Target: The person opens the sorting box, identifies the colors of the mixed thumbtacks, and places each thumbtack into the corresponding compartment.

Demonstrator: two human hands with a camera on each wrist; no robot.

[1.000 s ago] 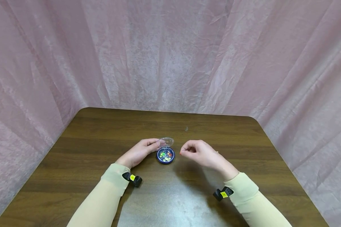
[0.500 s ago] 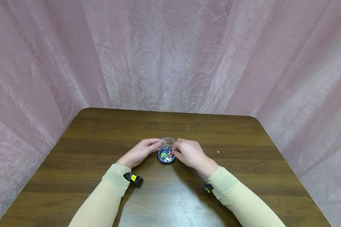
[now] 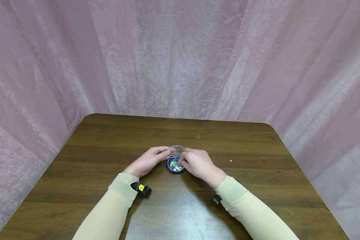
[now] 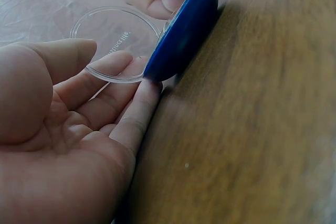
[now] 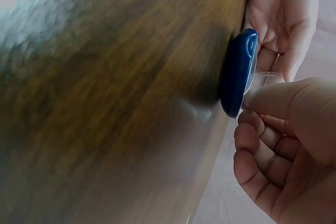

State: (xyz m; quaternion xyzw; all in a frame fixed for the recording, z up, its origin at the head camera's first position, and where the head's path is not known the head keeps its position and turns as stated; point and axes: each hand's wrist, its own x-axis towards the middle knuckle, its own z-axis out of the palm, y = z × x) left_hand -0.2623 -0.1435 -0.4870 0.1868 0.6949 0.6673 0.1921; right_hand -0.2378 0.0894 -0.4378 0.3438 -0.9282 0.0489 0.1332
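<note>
A round blue pill case point(image 3: 169, 169) with divided compartments lies on the table, its clear lid point(image 3: 176, 149) raised. Green, yellowish and orange-red button-like discs are inside. My left hand point(image 3: 148, 161) holds the lid from the left, thumb in front and fingers behind; in the left wrist view one finger touches the base point(image 4: 184, 35). My right hand point(image 3: 199, 163) is over the case's right compartment. Its thumb point(image 5: 273, 100) and index finger are pinched together at the rim. The small red disc at these fingertips is mostly hidden.
One loose orange disc point(image 3: 230, 160) lies on the wooden table point(image 3: 258, 143) to the right of the right hand. A small pale mark point(image 3: 198, 136) shows farther back. Pink curtains point(image 3: 174, 66) hang behind the table and at its sides.
My right hand has moved left to the case with the red disc, its fingertips now over the right compartment. The loose orange disc has come into sight. The left hand stays nearly still.
</note>
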